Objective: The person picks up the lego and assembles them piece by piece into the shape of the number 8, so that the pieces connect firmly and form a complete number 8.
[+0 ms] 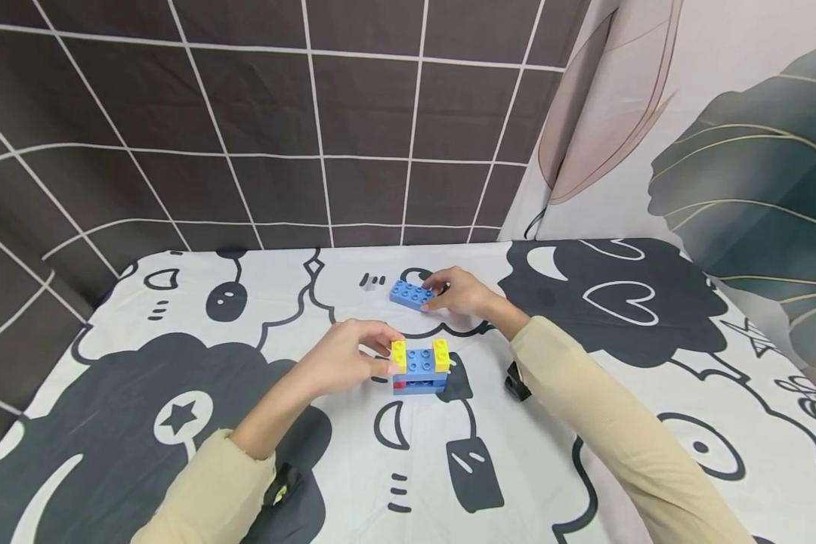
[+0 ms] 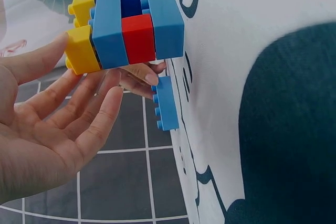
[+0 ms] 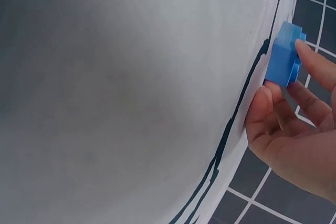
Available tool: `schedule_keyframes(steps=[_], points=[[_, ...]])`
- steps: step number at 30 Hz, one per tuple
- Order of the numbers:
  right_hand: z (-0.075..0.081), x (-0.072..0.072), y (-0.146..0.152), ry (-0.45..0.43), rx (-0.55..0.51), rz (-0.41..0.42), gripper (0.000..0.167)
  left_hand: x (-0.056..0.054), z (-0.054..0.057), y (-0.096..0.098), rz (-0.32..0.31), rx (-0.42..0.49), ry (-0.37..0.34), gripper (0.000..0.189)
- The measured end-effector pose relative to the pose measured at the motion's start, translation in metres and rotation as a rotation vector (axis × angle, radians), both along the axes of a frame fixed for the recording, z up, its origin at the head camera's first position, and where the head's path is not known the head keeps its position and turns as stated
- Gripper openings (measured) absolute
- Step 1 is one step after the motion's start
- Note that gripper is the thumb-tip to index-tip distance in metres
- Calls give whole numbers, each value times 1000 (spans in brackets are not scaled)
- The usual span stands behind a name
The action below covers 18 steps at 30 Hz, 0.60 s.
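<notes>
A stack of toy building bricks stands on the patterned cloth in front of me. Its two long blue bricks (image 2: 109,27) have a red brick (image 2: 139,38) and a darker blue one between them. Two yellow bricks (image 1: 440,355) sit on top, one at each end. My left hand (image 1: 353,353) pinches the left yellow brick (image 2: 82,51) between thumb and index finger, the other fingers stretched out beside the stack. Farther back, my right hand (image 1: 459,292) holds the right end of a loose blue brick (image 1: 409,294), studs up, low over the cloth.
The white cloth (image 1: 517,453) with dark cartoon drawings covers the table. Behind it hangs a dark sheet (image 1: 367,113) with a white grid. A leaf-patterned curtain (image 1: 755,174) is at the right. Both forearms wear beige sleeves (image 1: 605,408), with dark wrist straps.
</notes>
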State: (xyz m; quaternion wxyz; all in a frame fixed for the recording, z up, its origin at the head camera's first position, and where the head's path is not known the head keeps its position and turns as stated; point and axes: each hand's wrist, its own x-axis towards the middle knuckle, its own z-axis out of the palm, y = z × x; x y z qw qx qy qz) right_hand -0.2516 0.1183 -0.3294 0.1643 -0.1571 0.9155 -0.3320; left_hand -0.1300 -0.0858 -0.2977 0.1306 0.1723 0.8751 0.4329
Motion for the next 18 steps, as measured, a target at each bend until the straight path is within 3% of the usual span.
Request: schedule_keyframes(steps=[18], points=[[9, 13, 21, -21, 2, 88, 37, 1, 0, 0, 7, -10, 2, 31]])
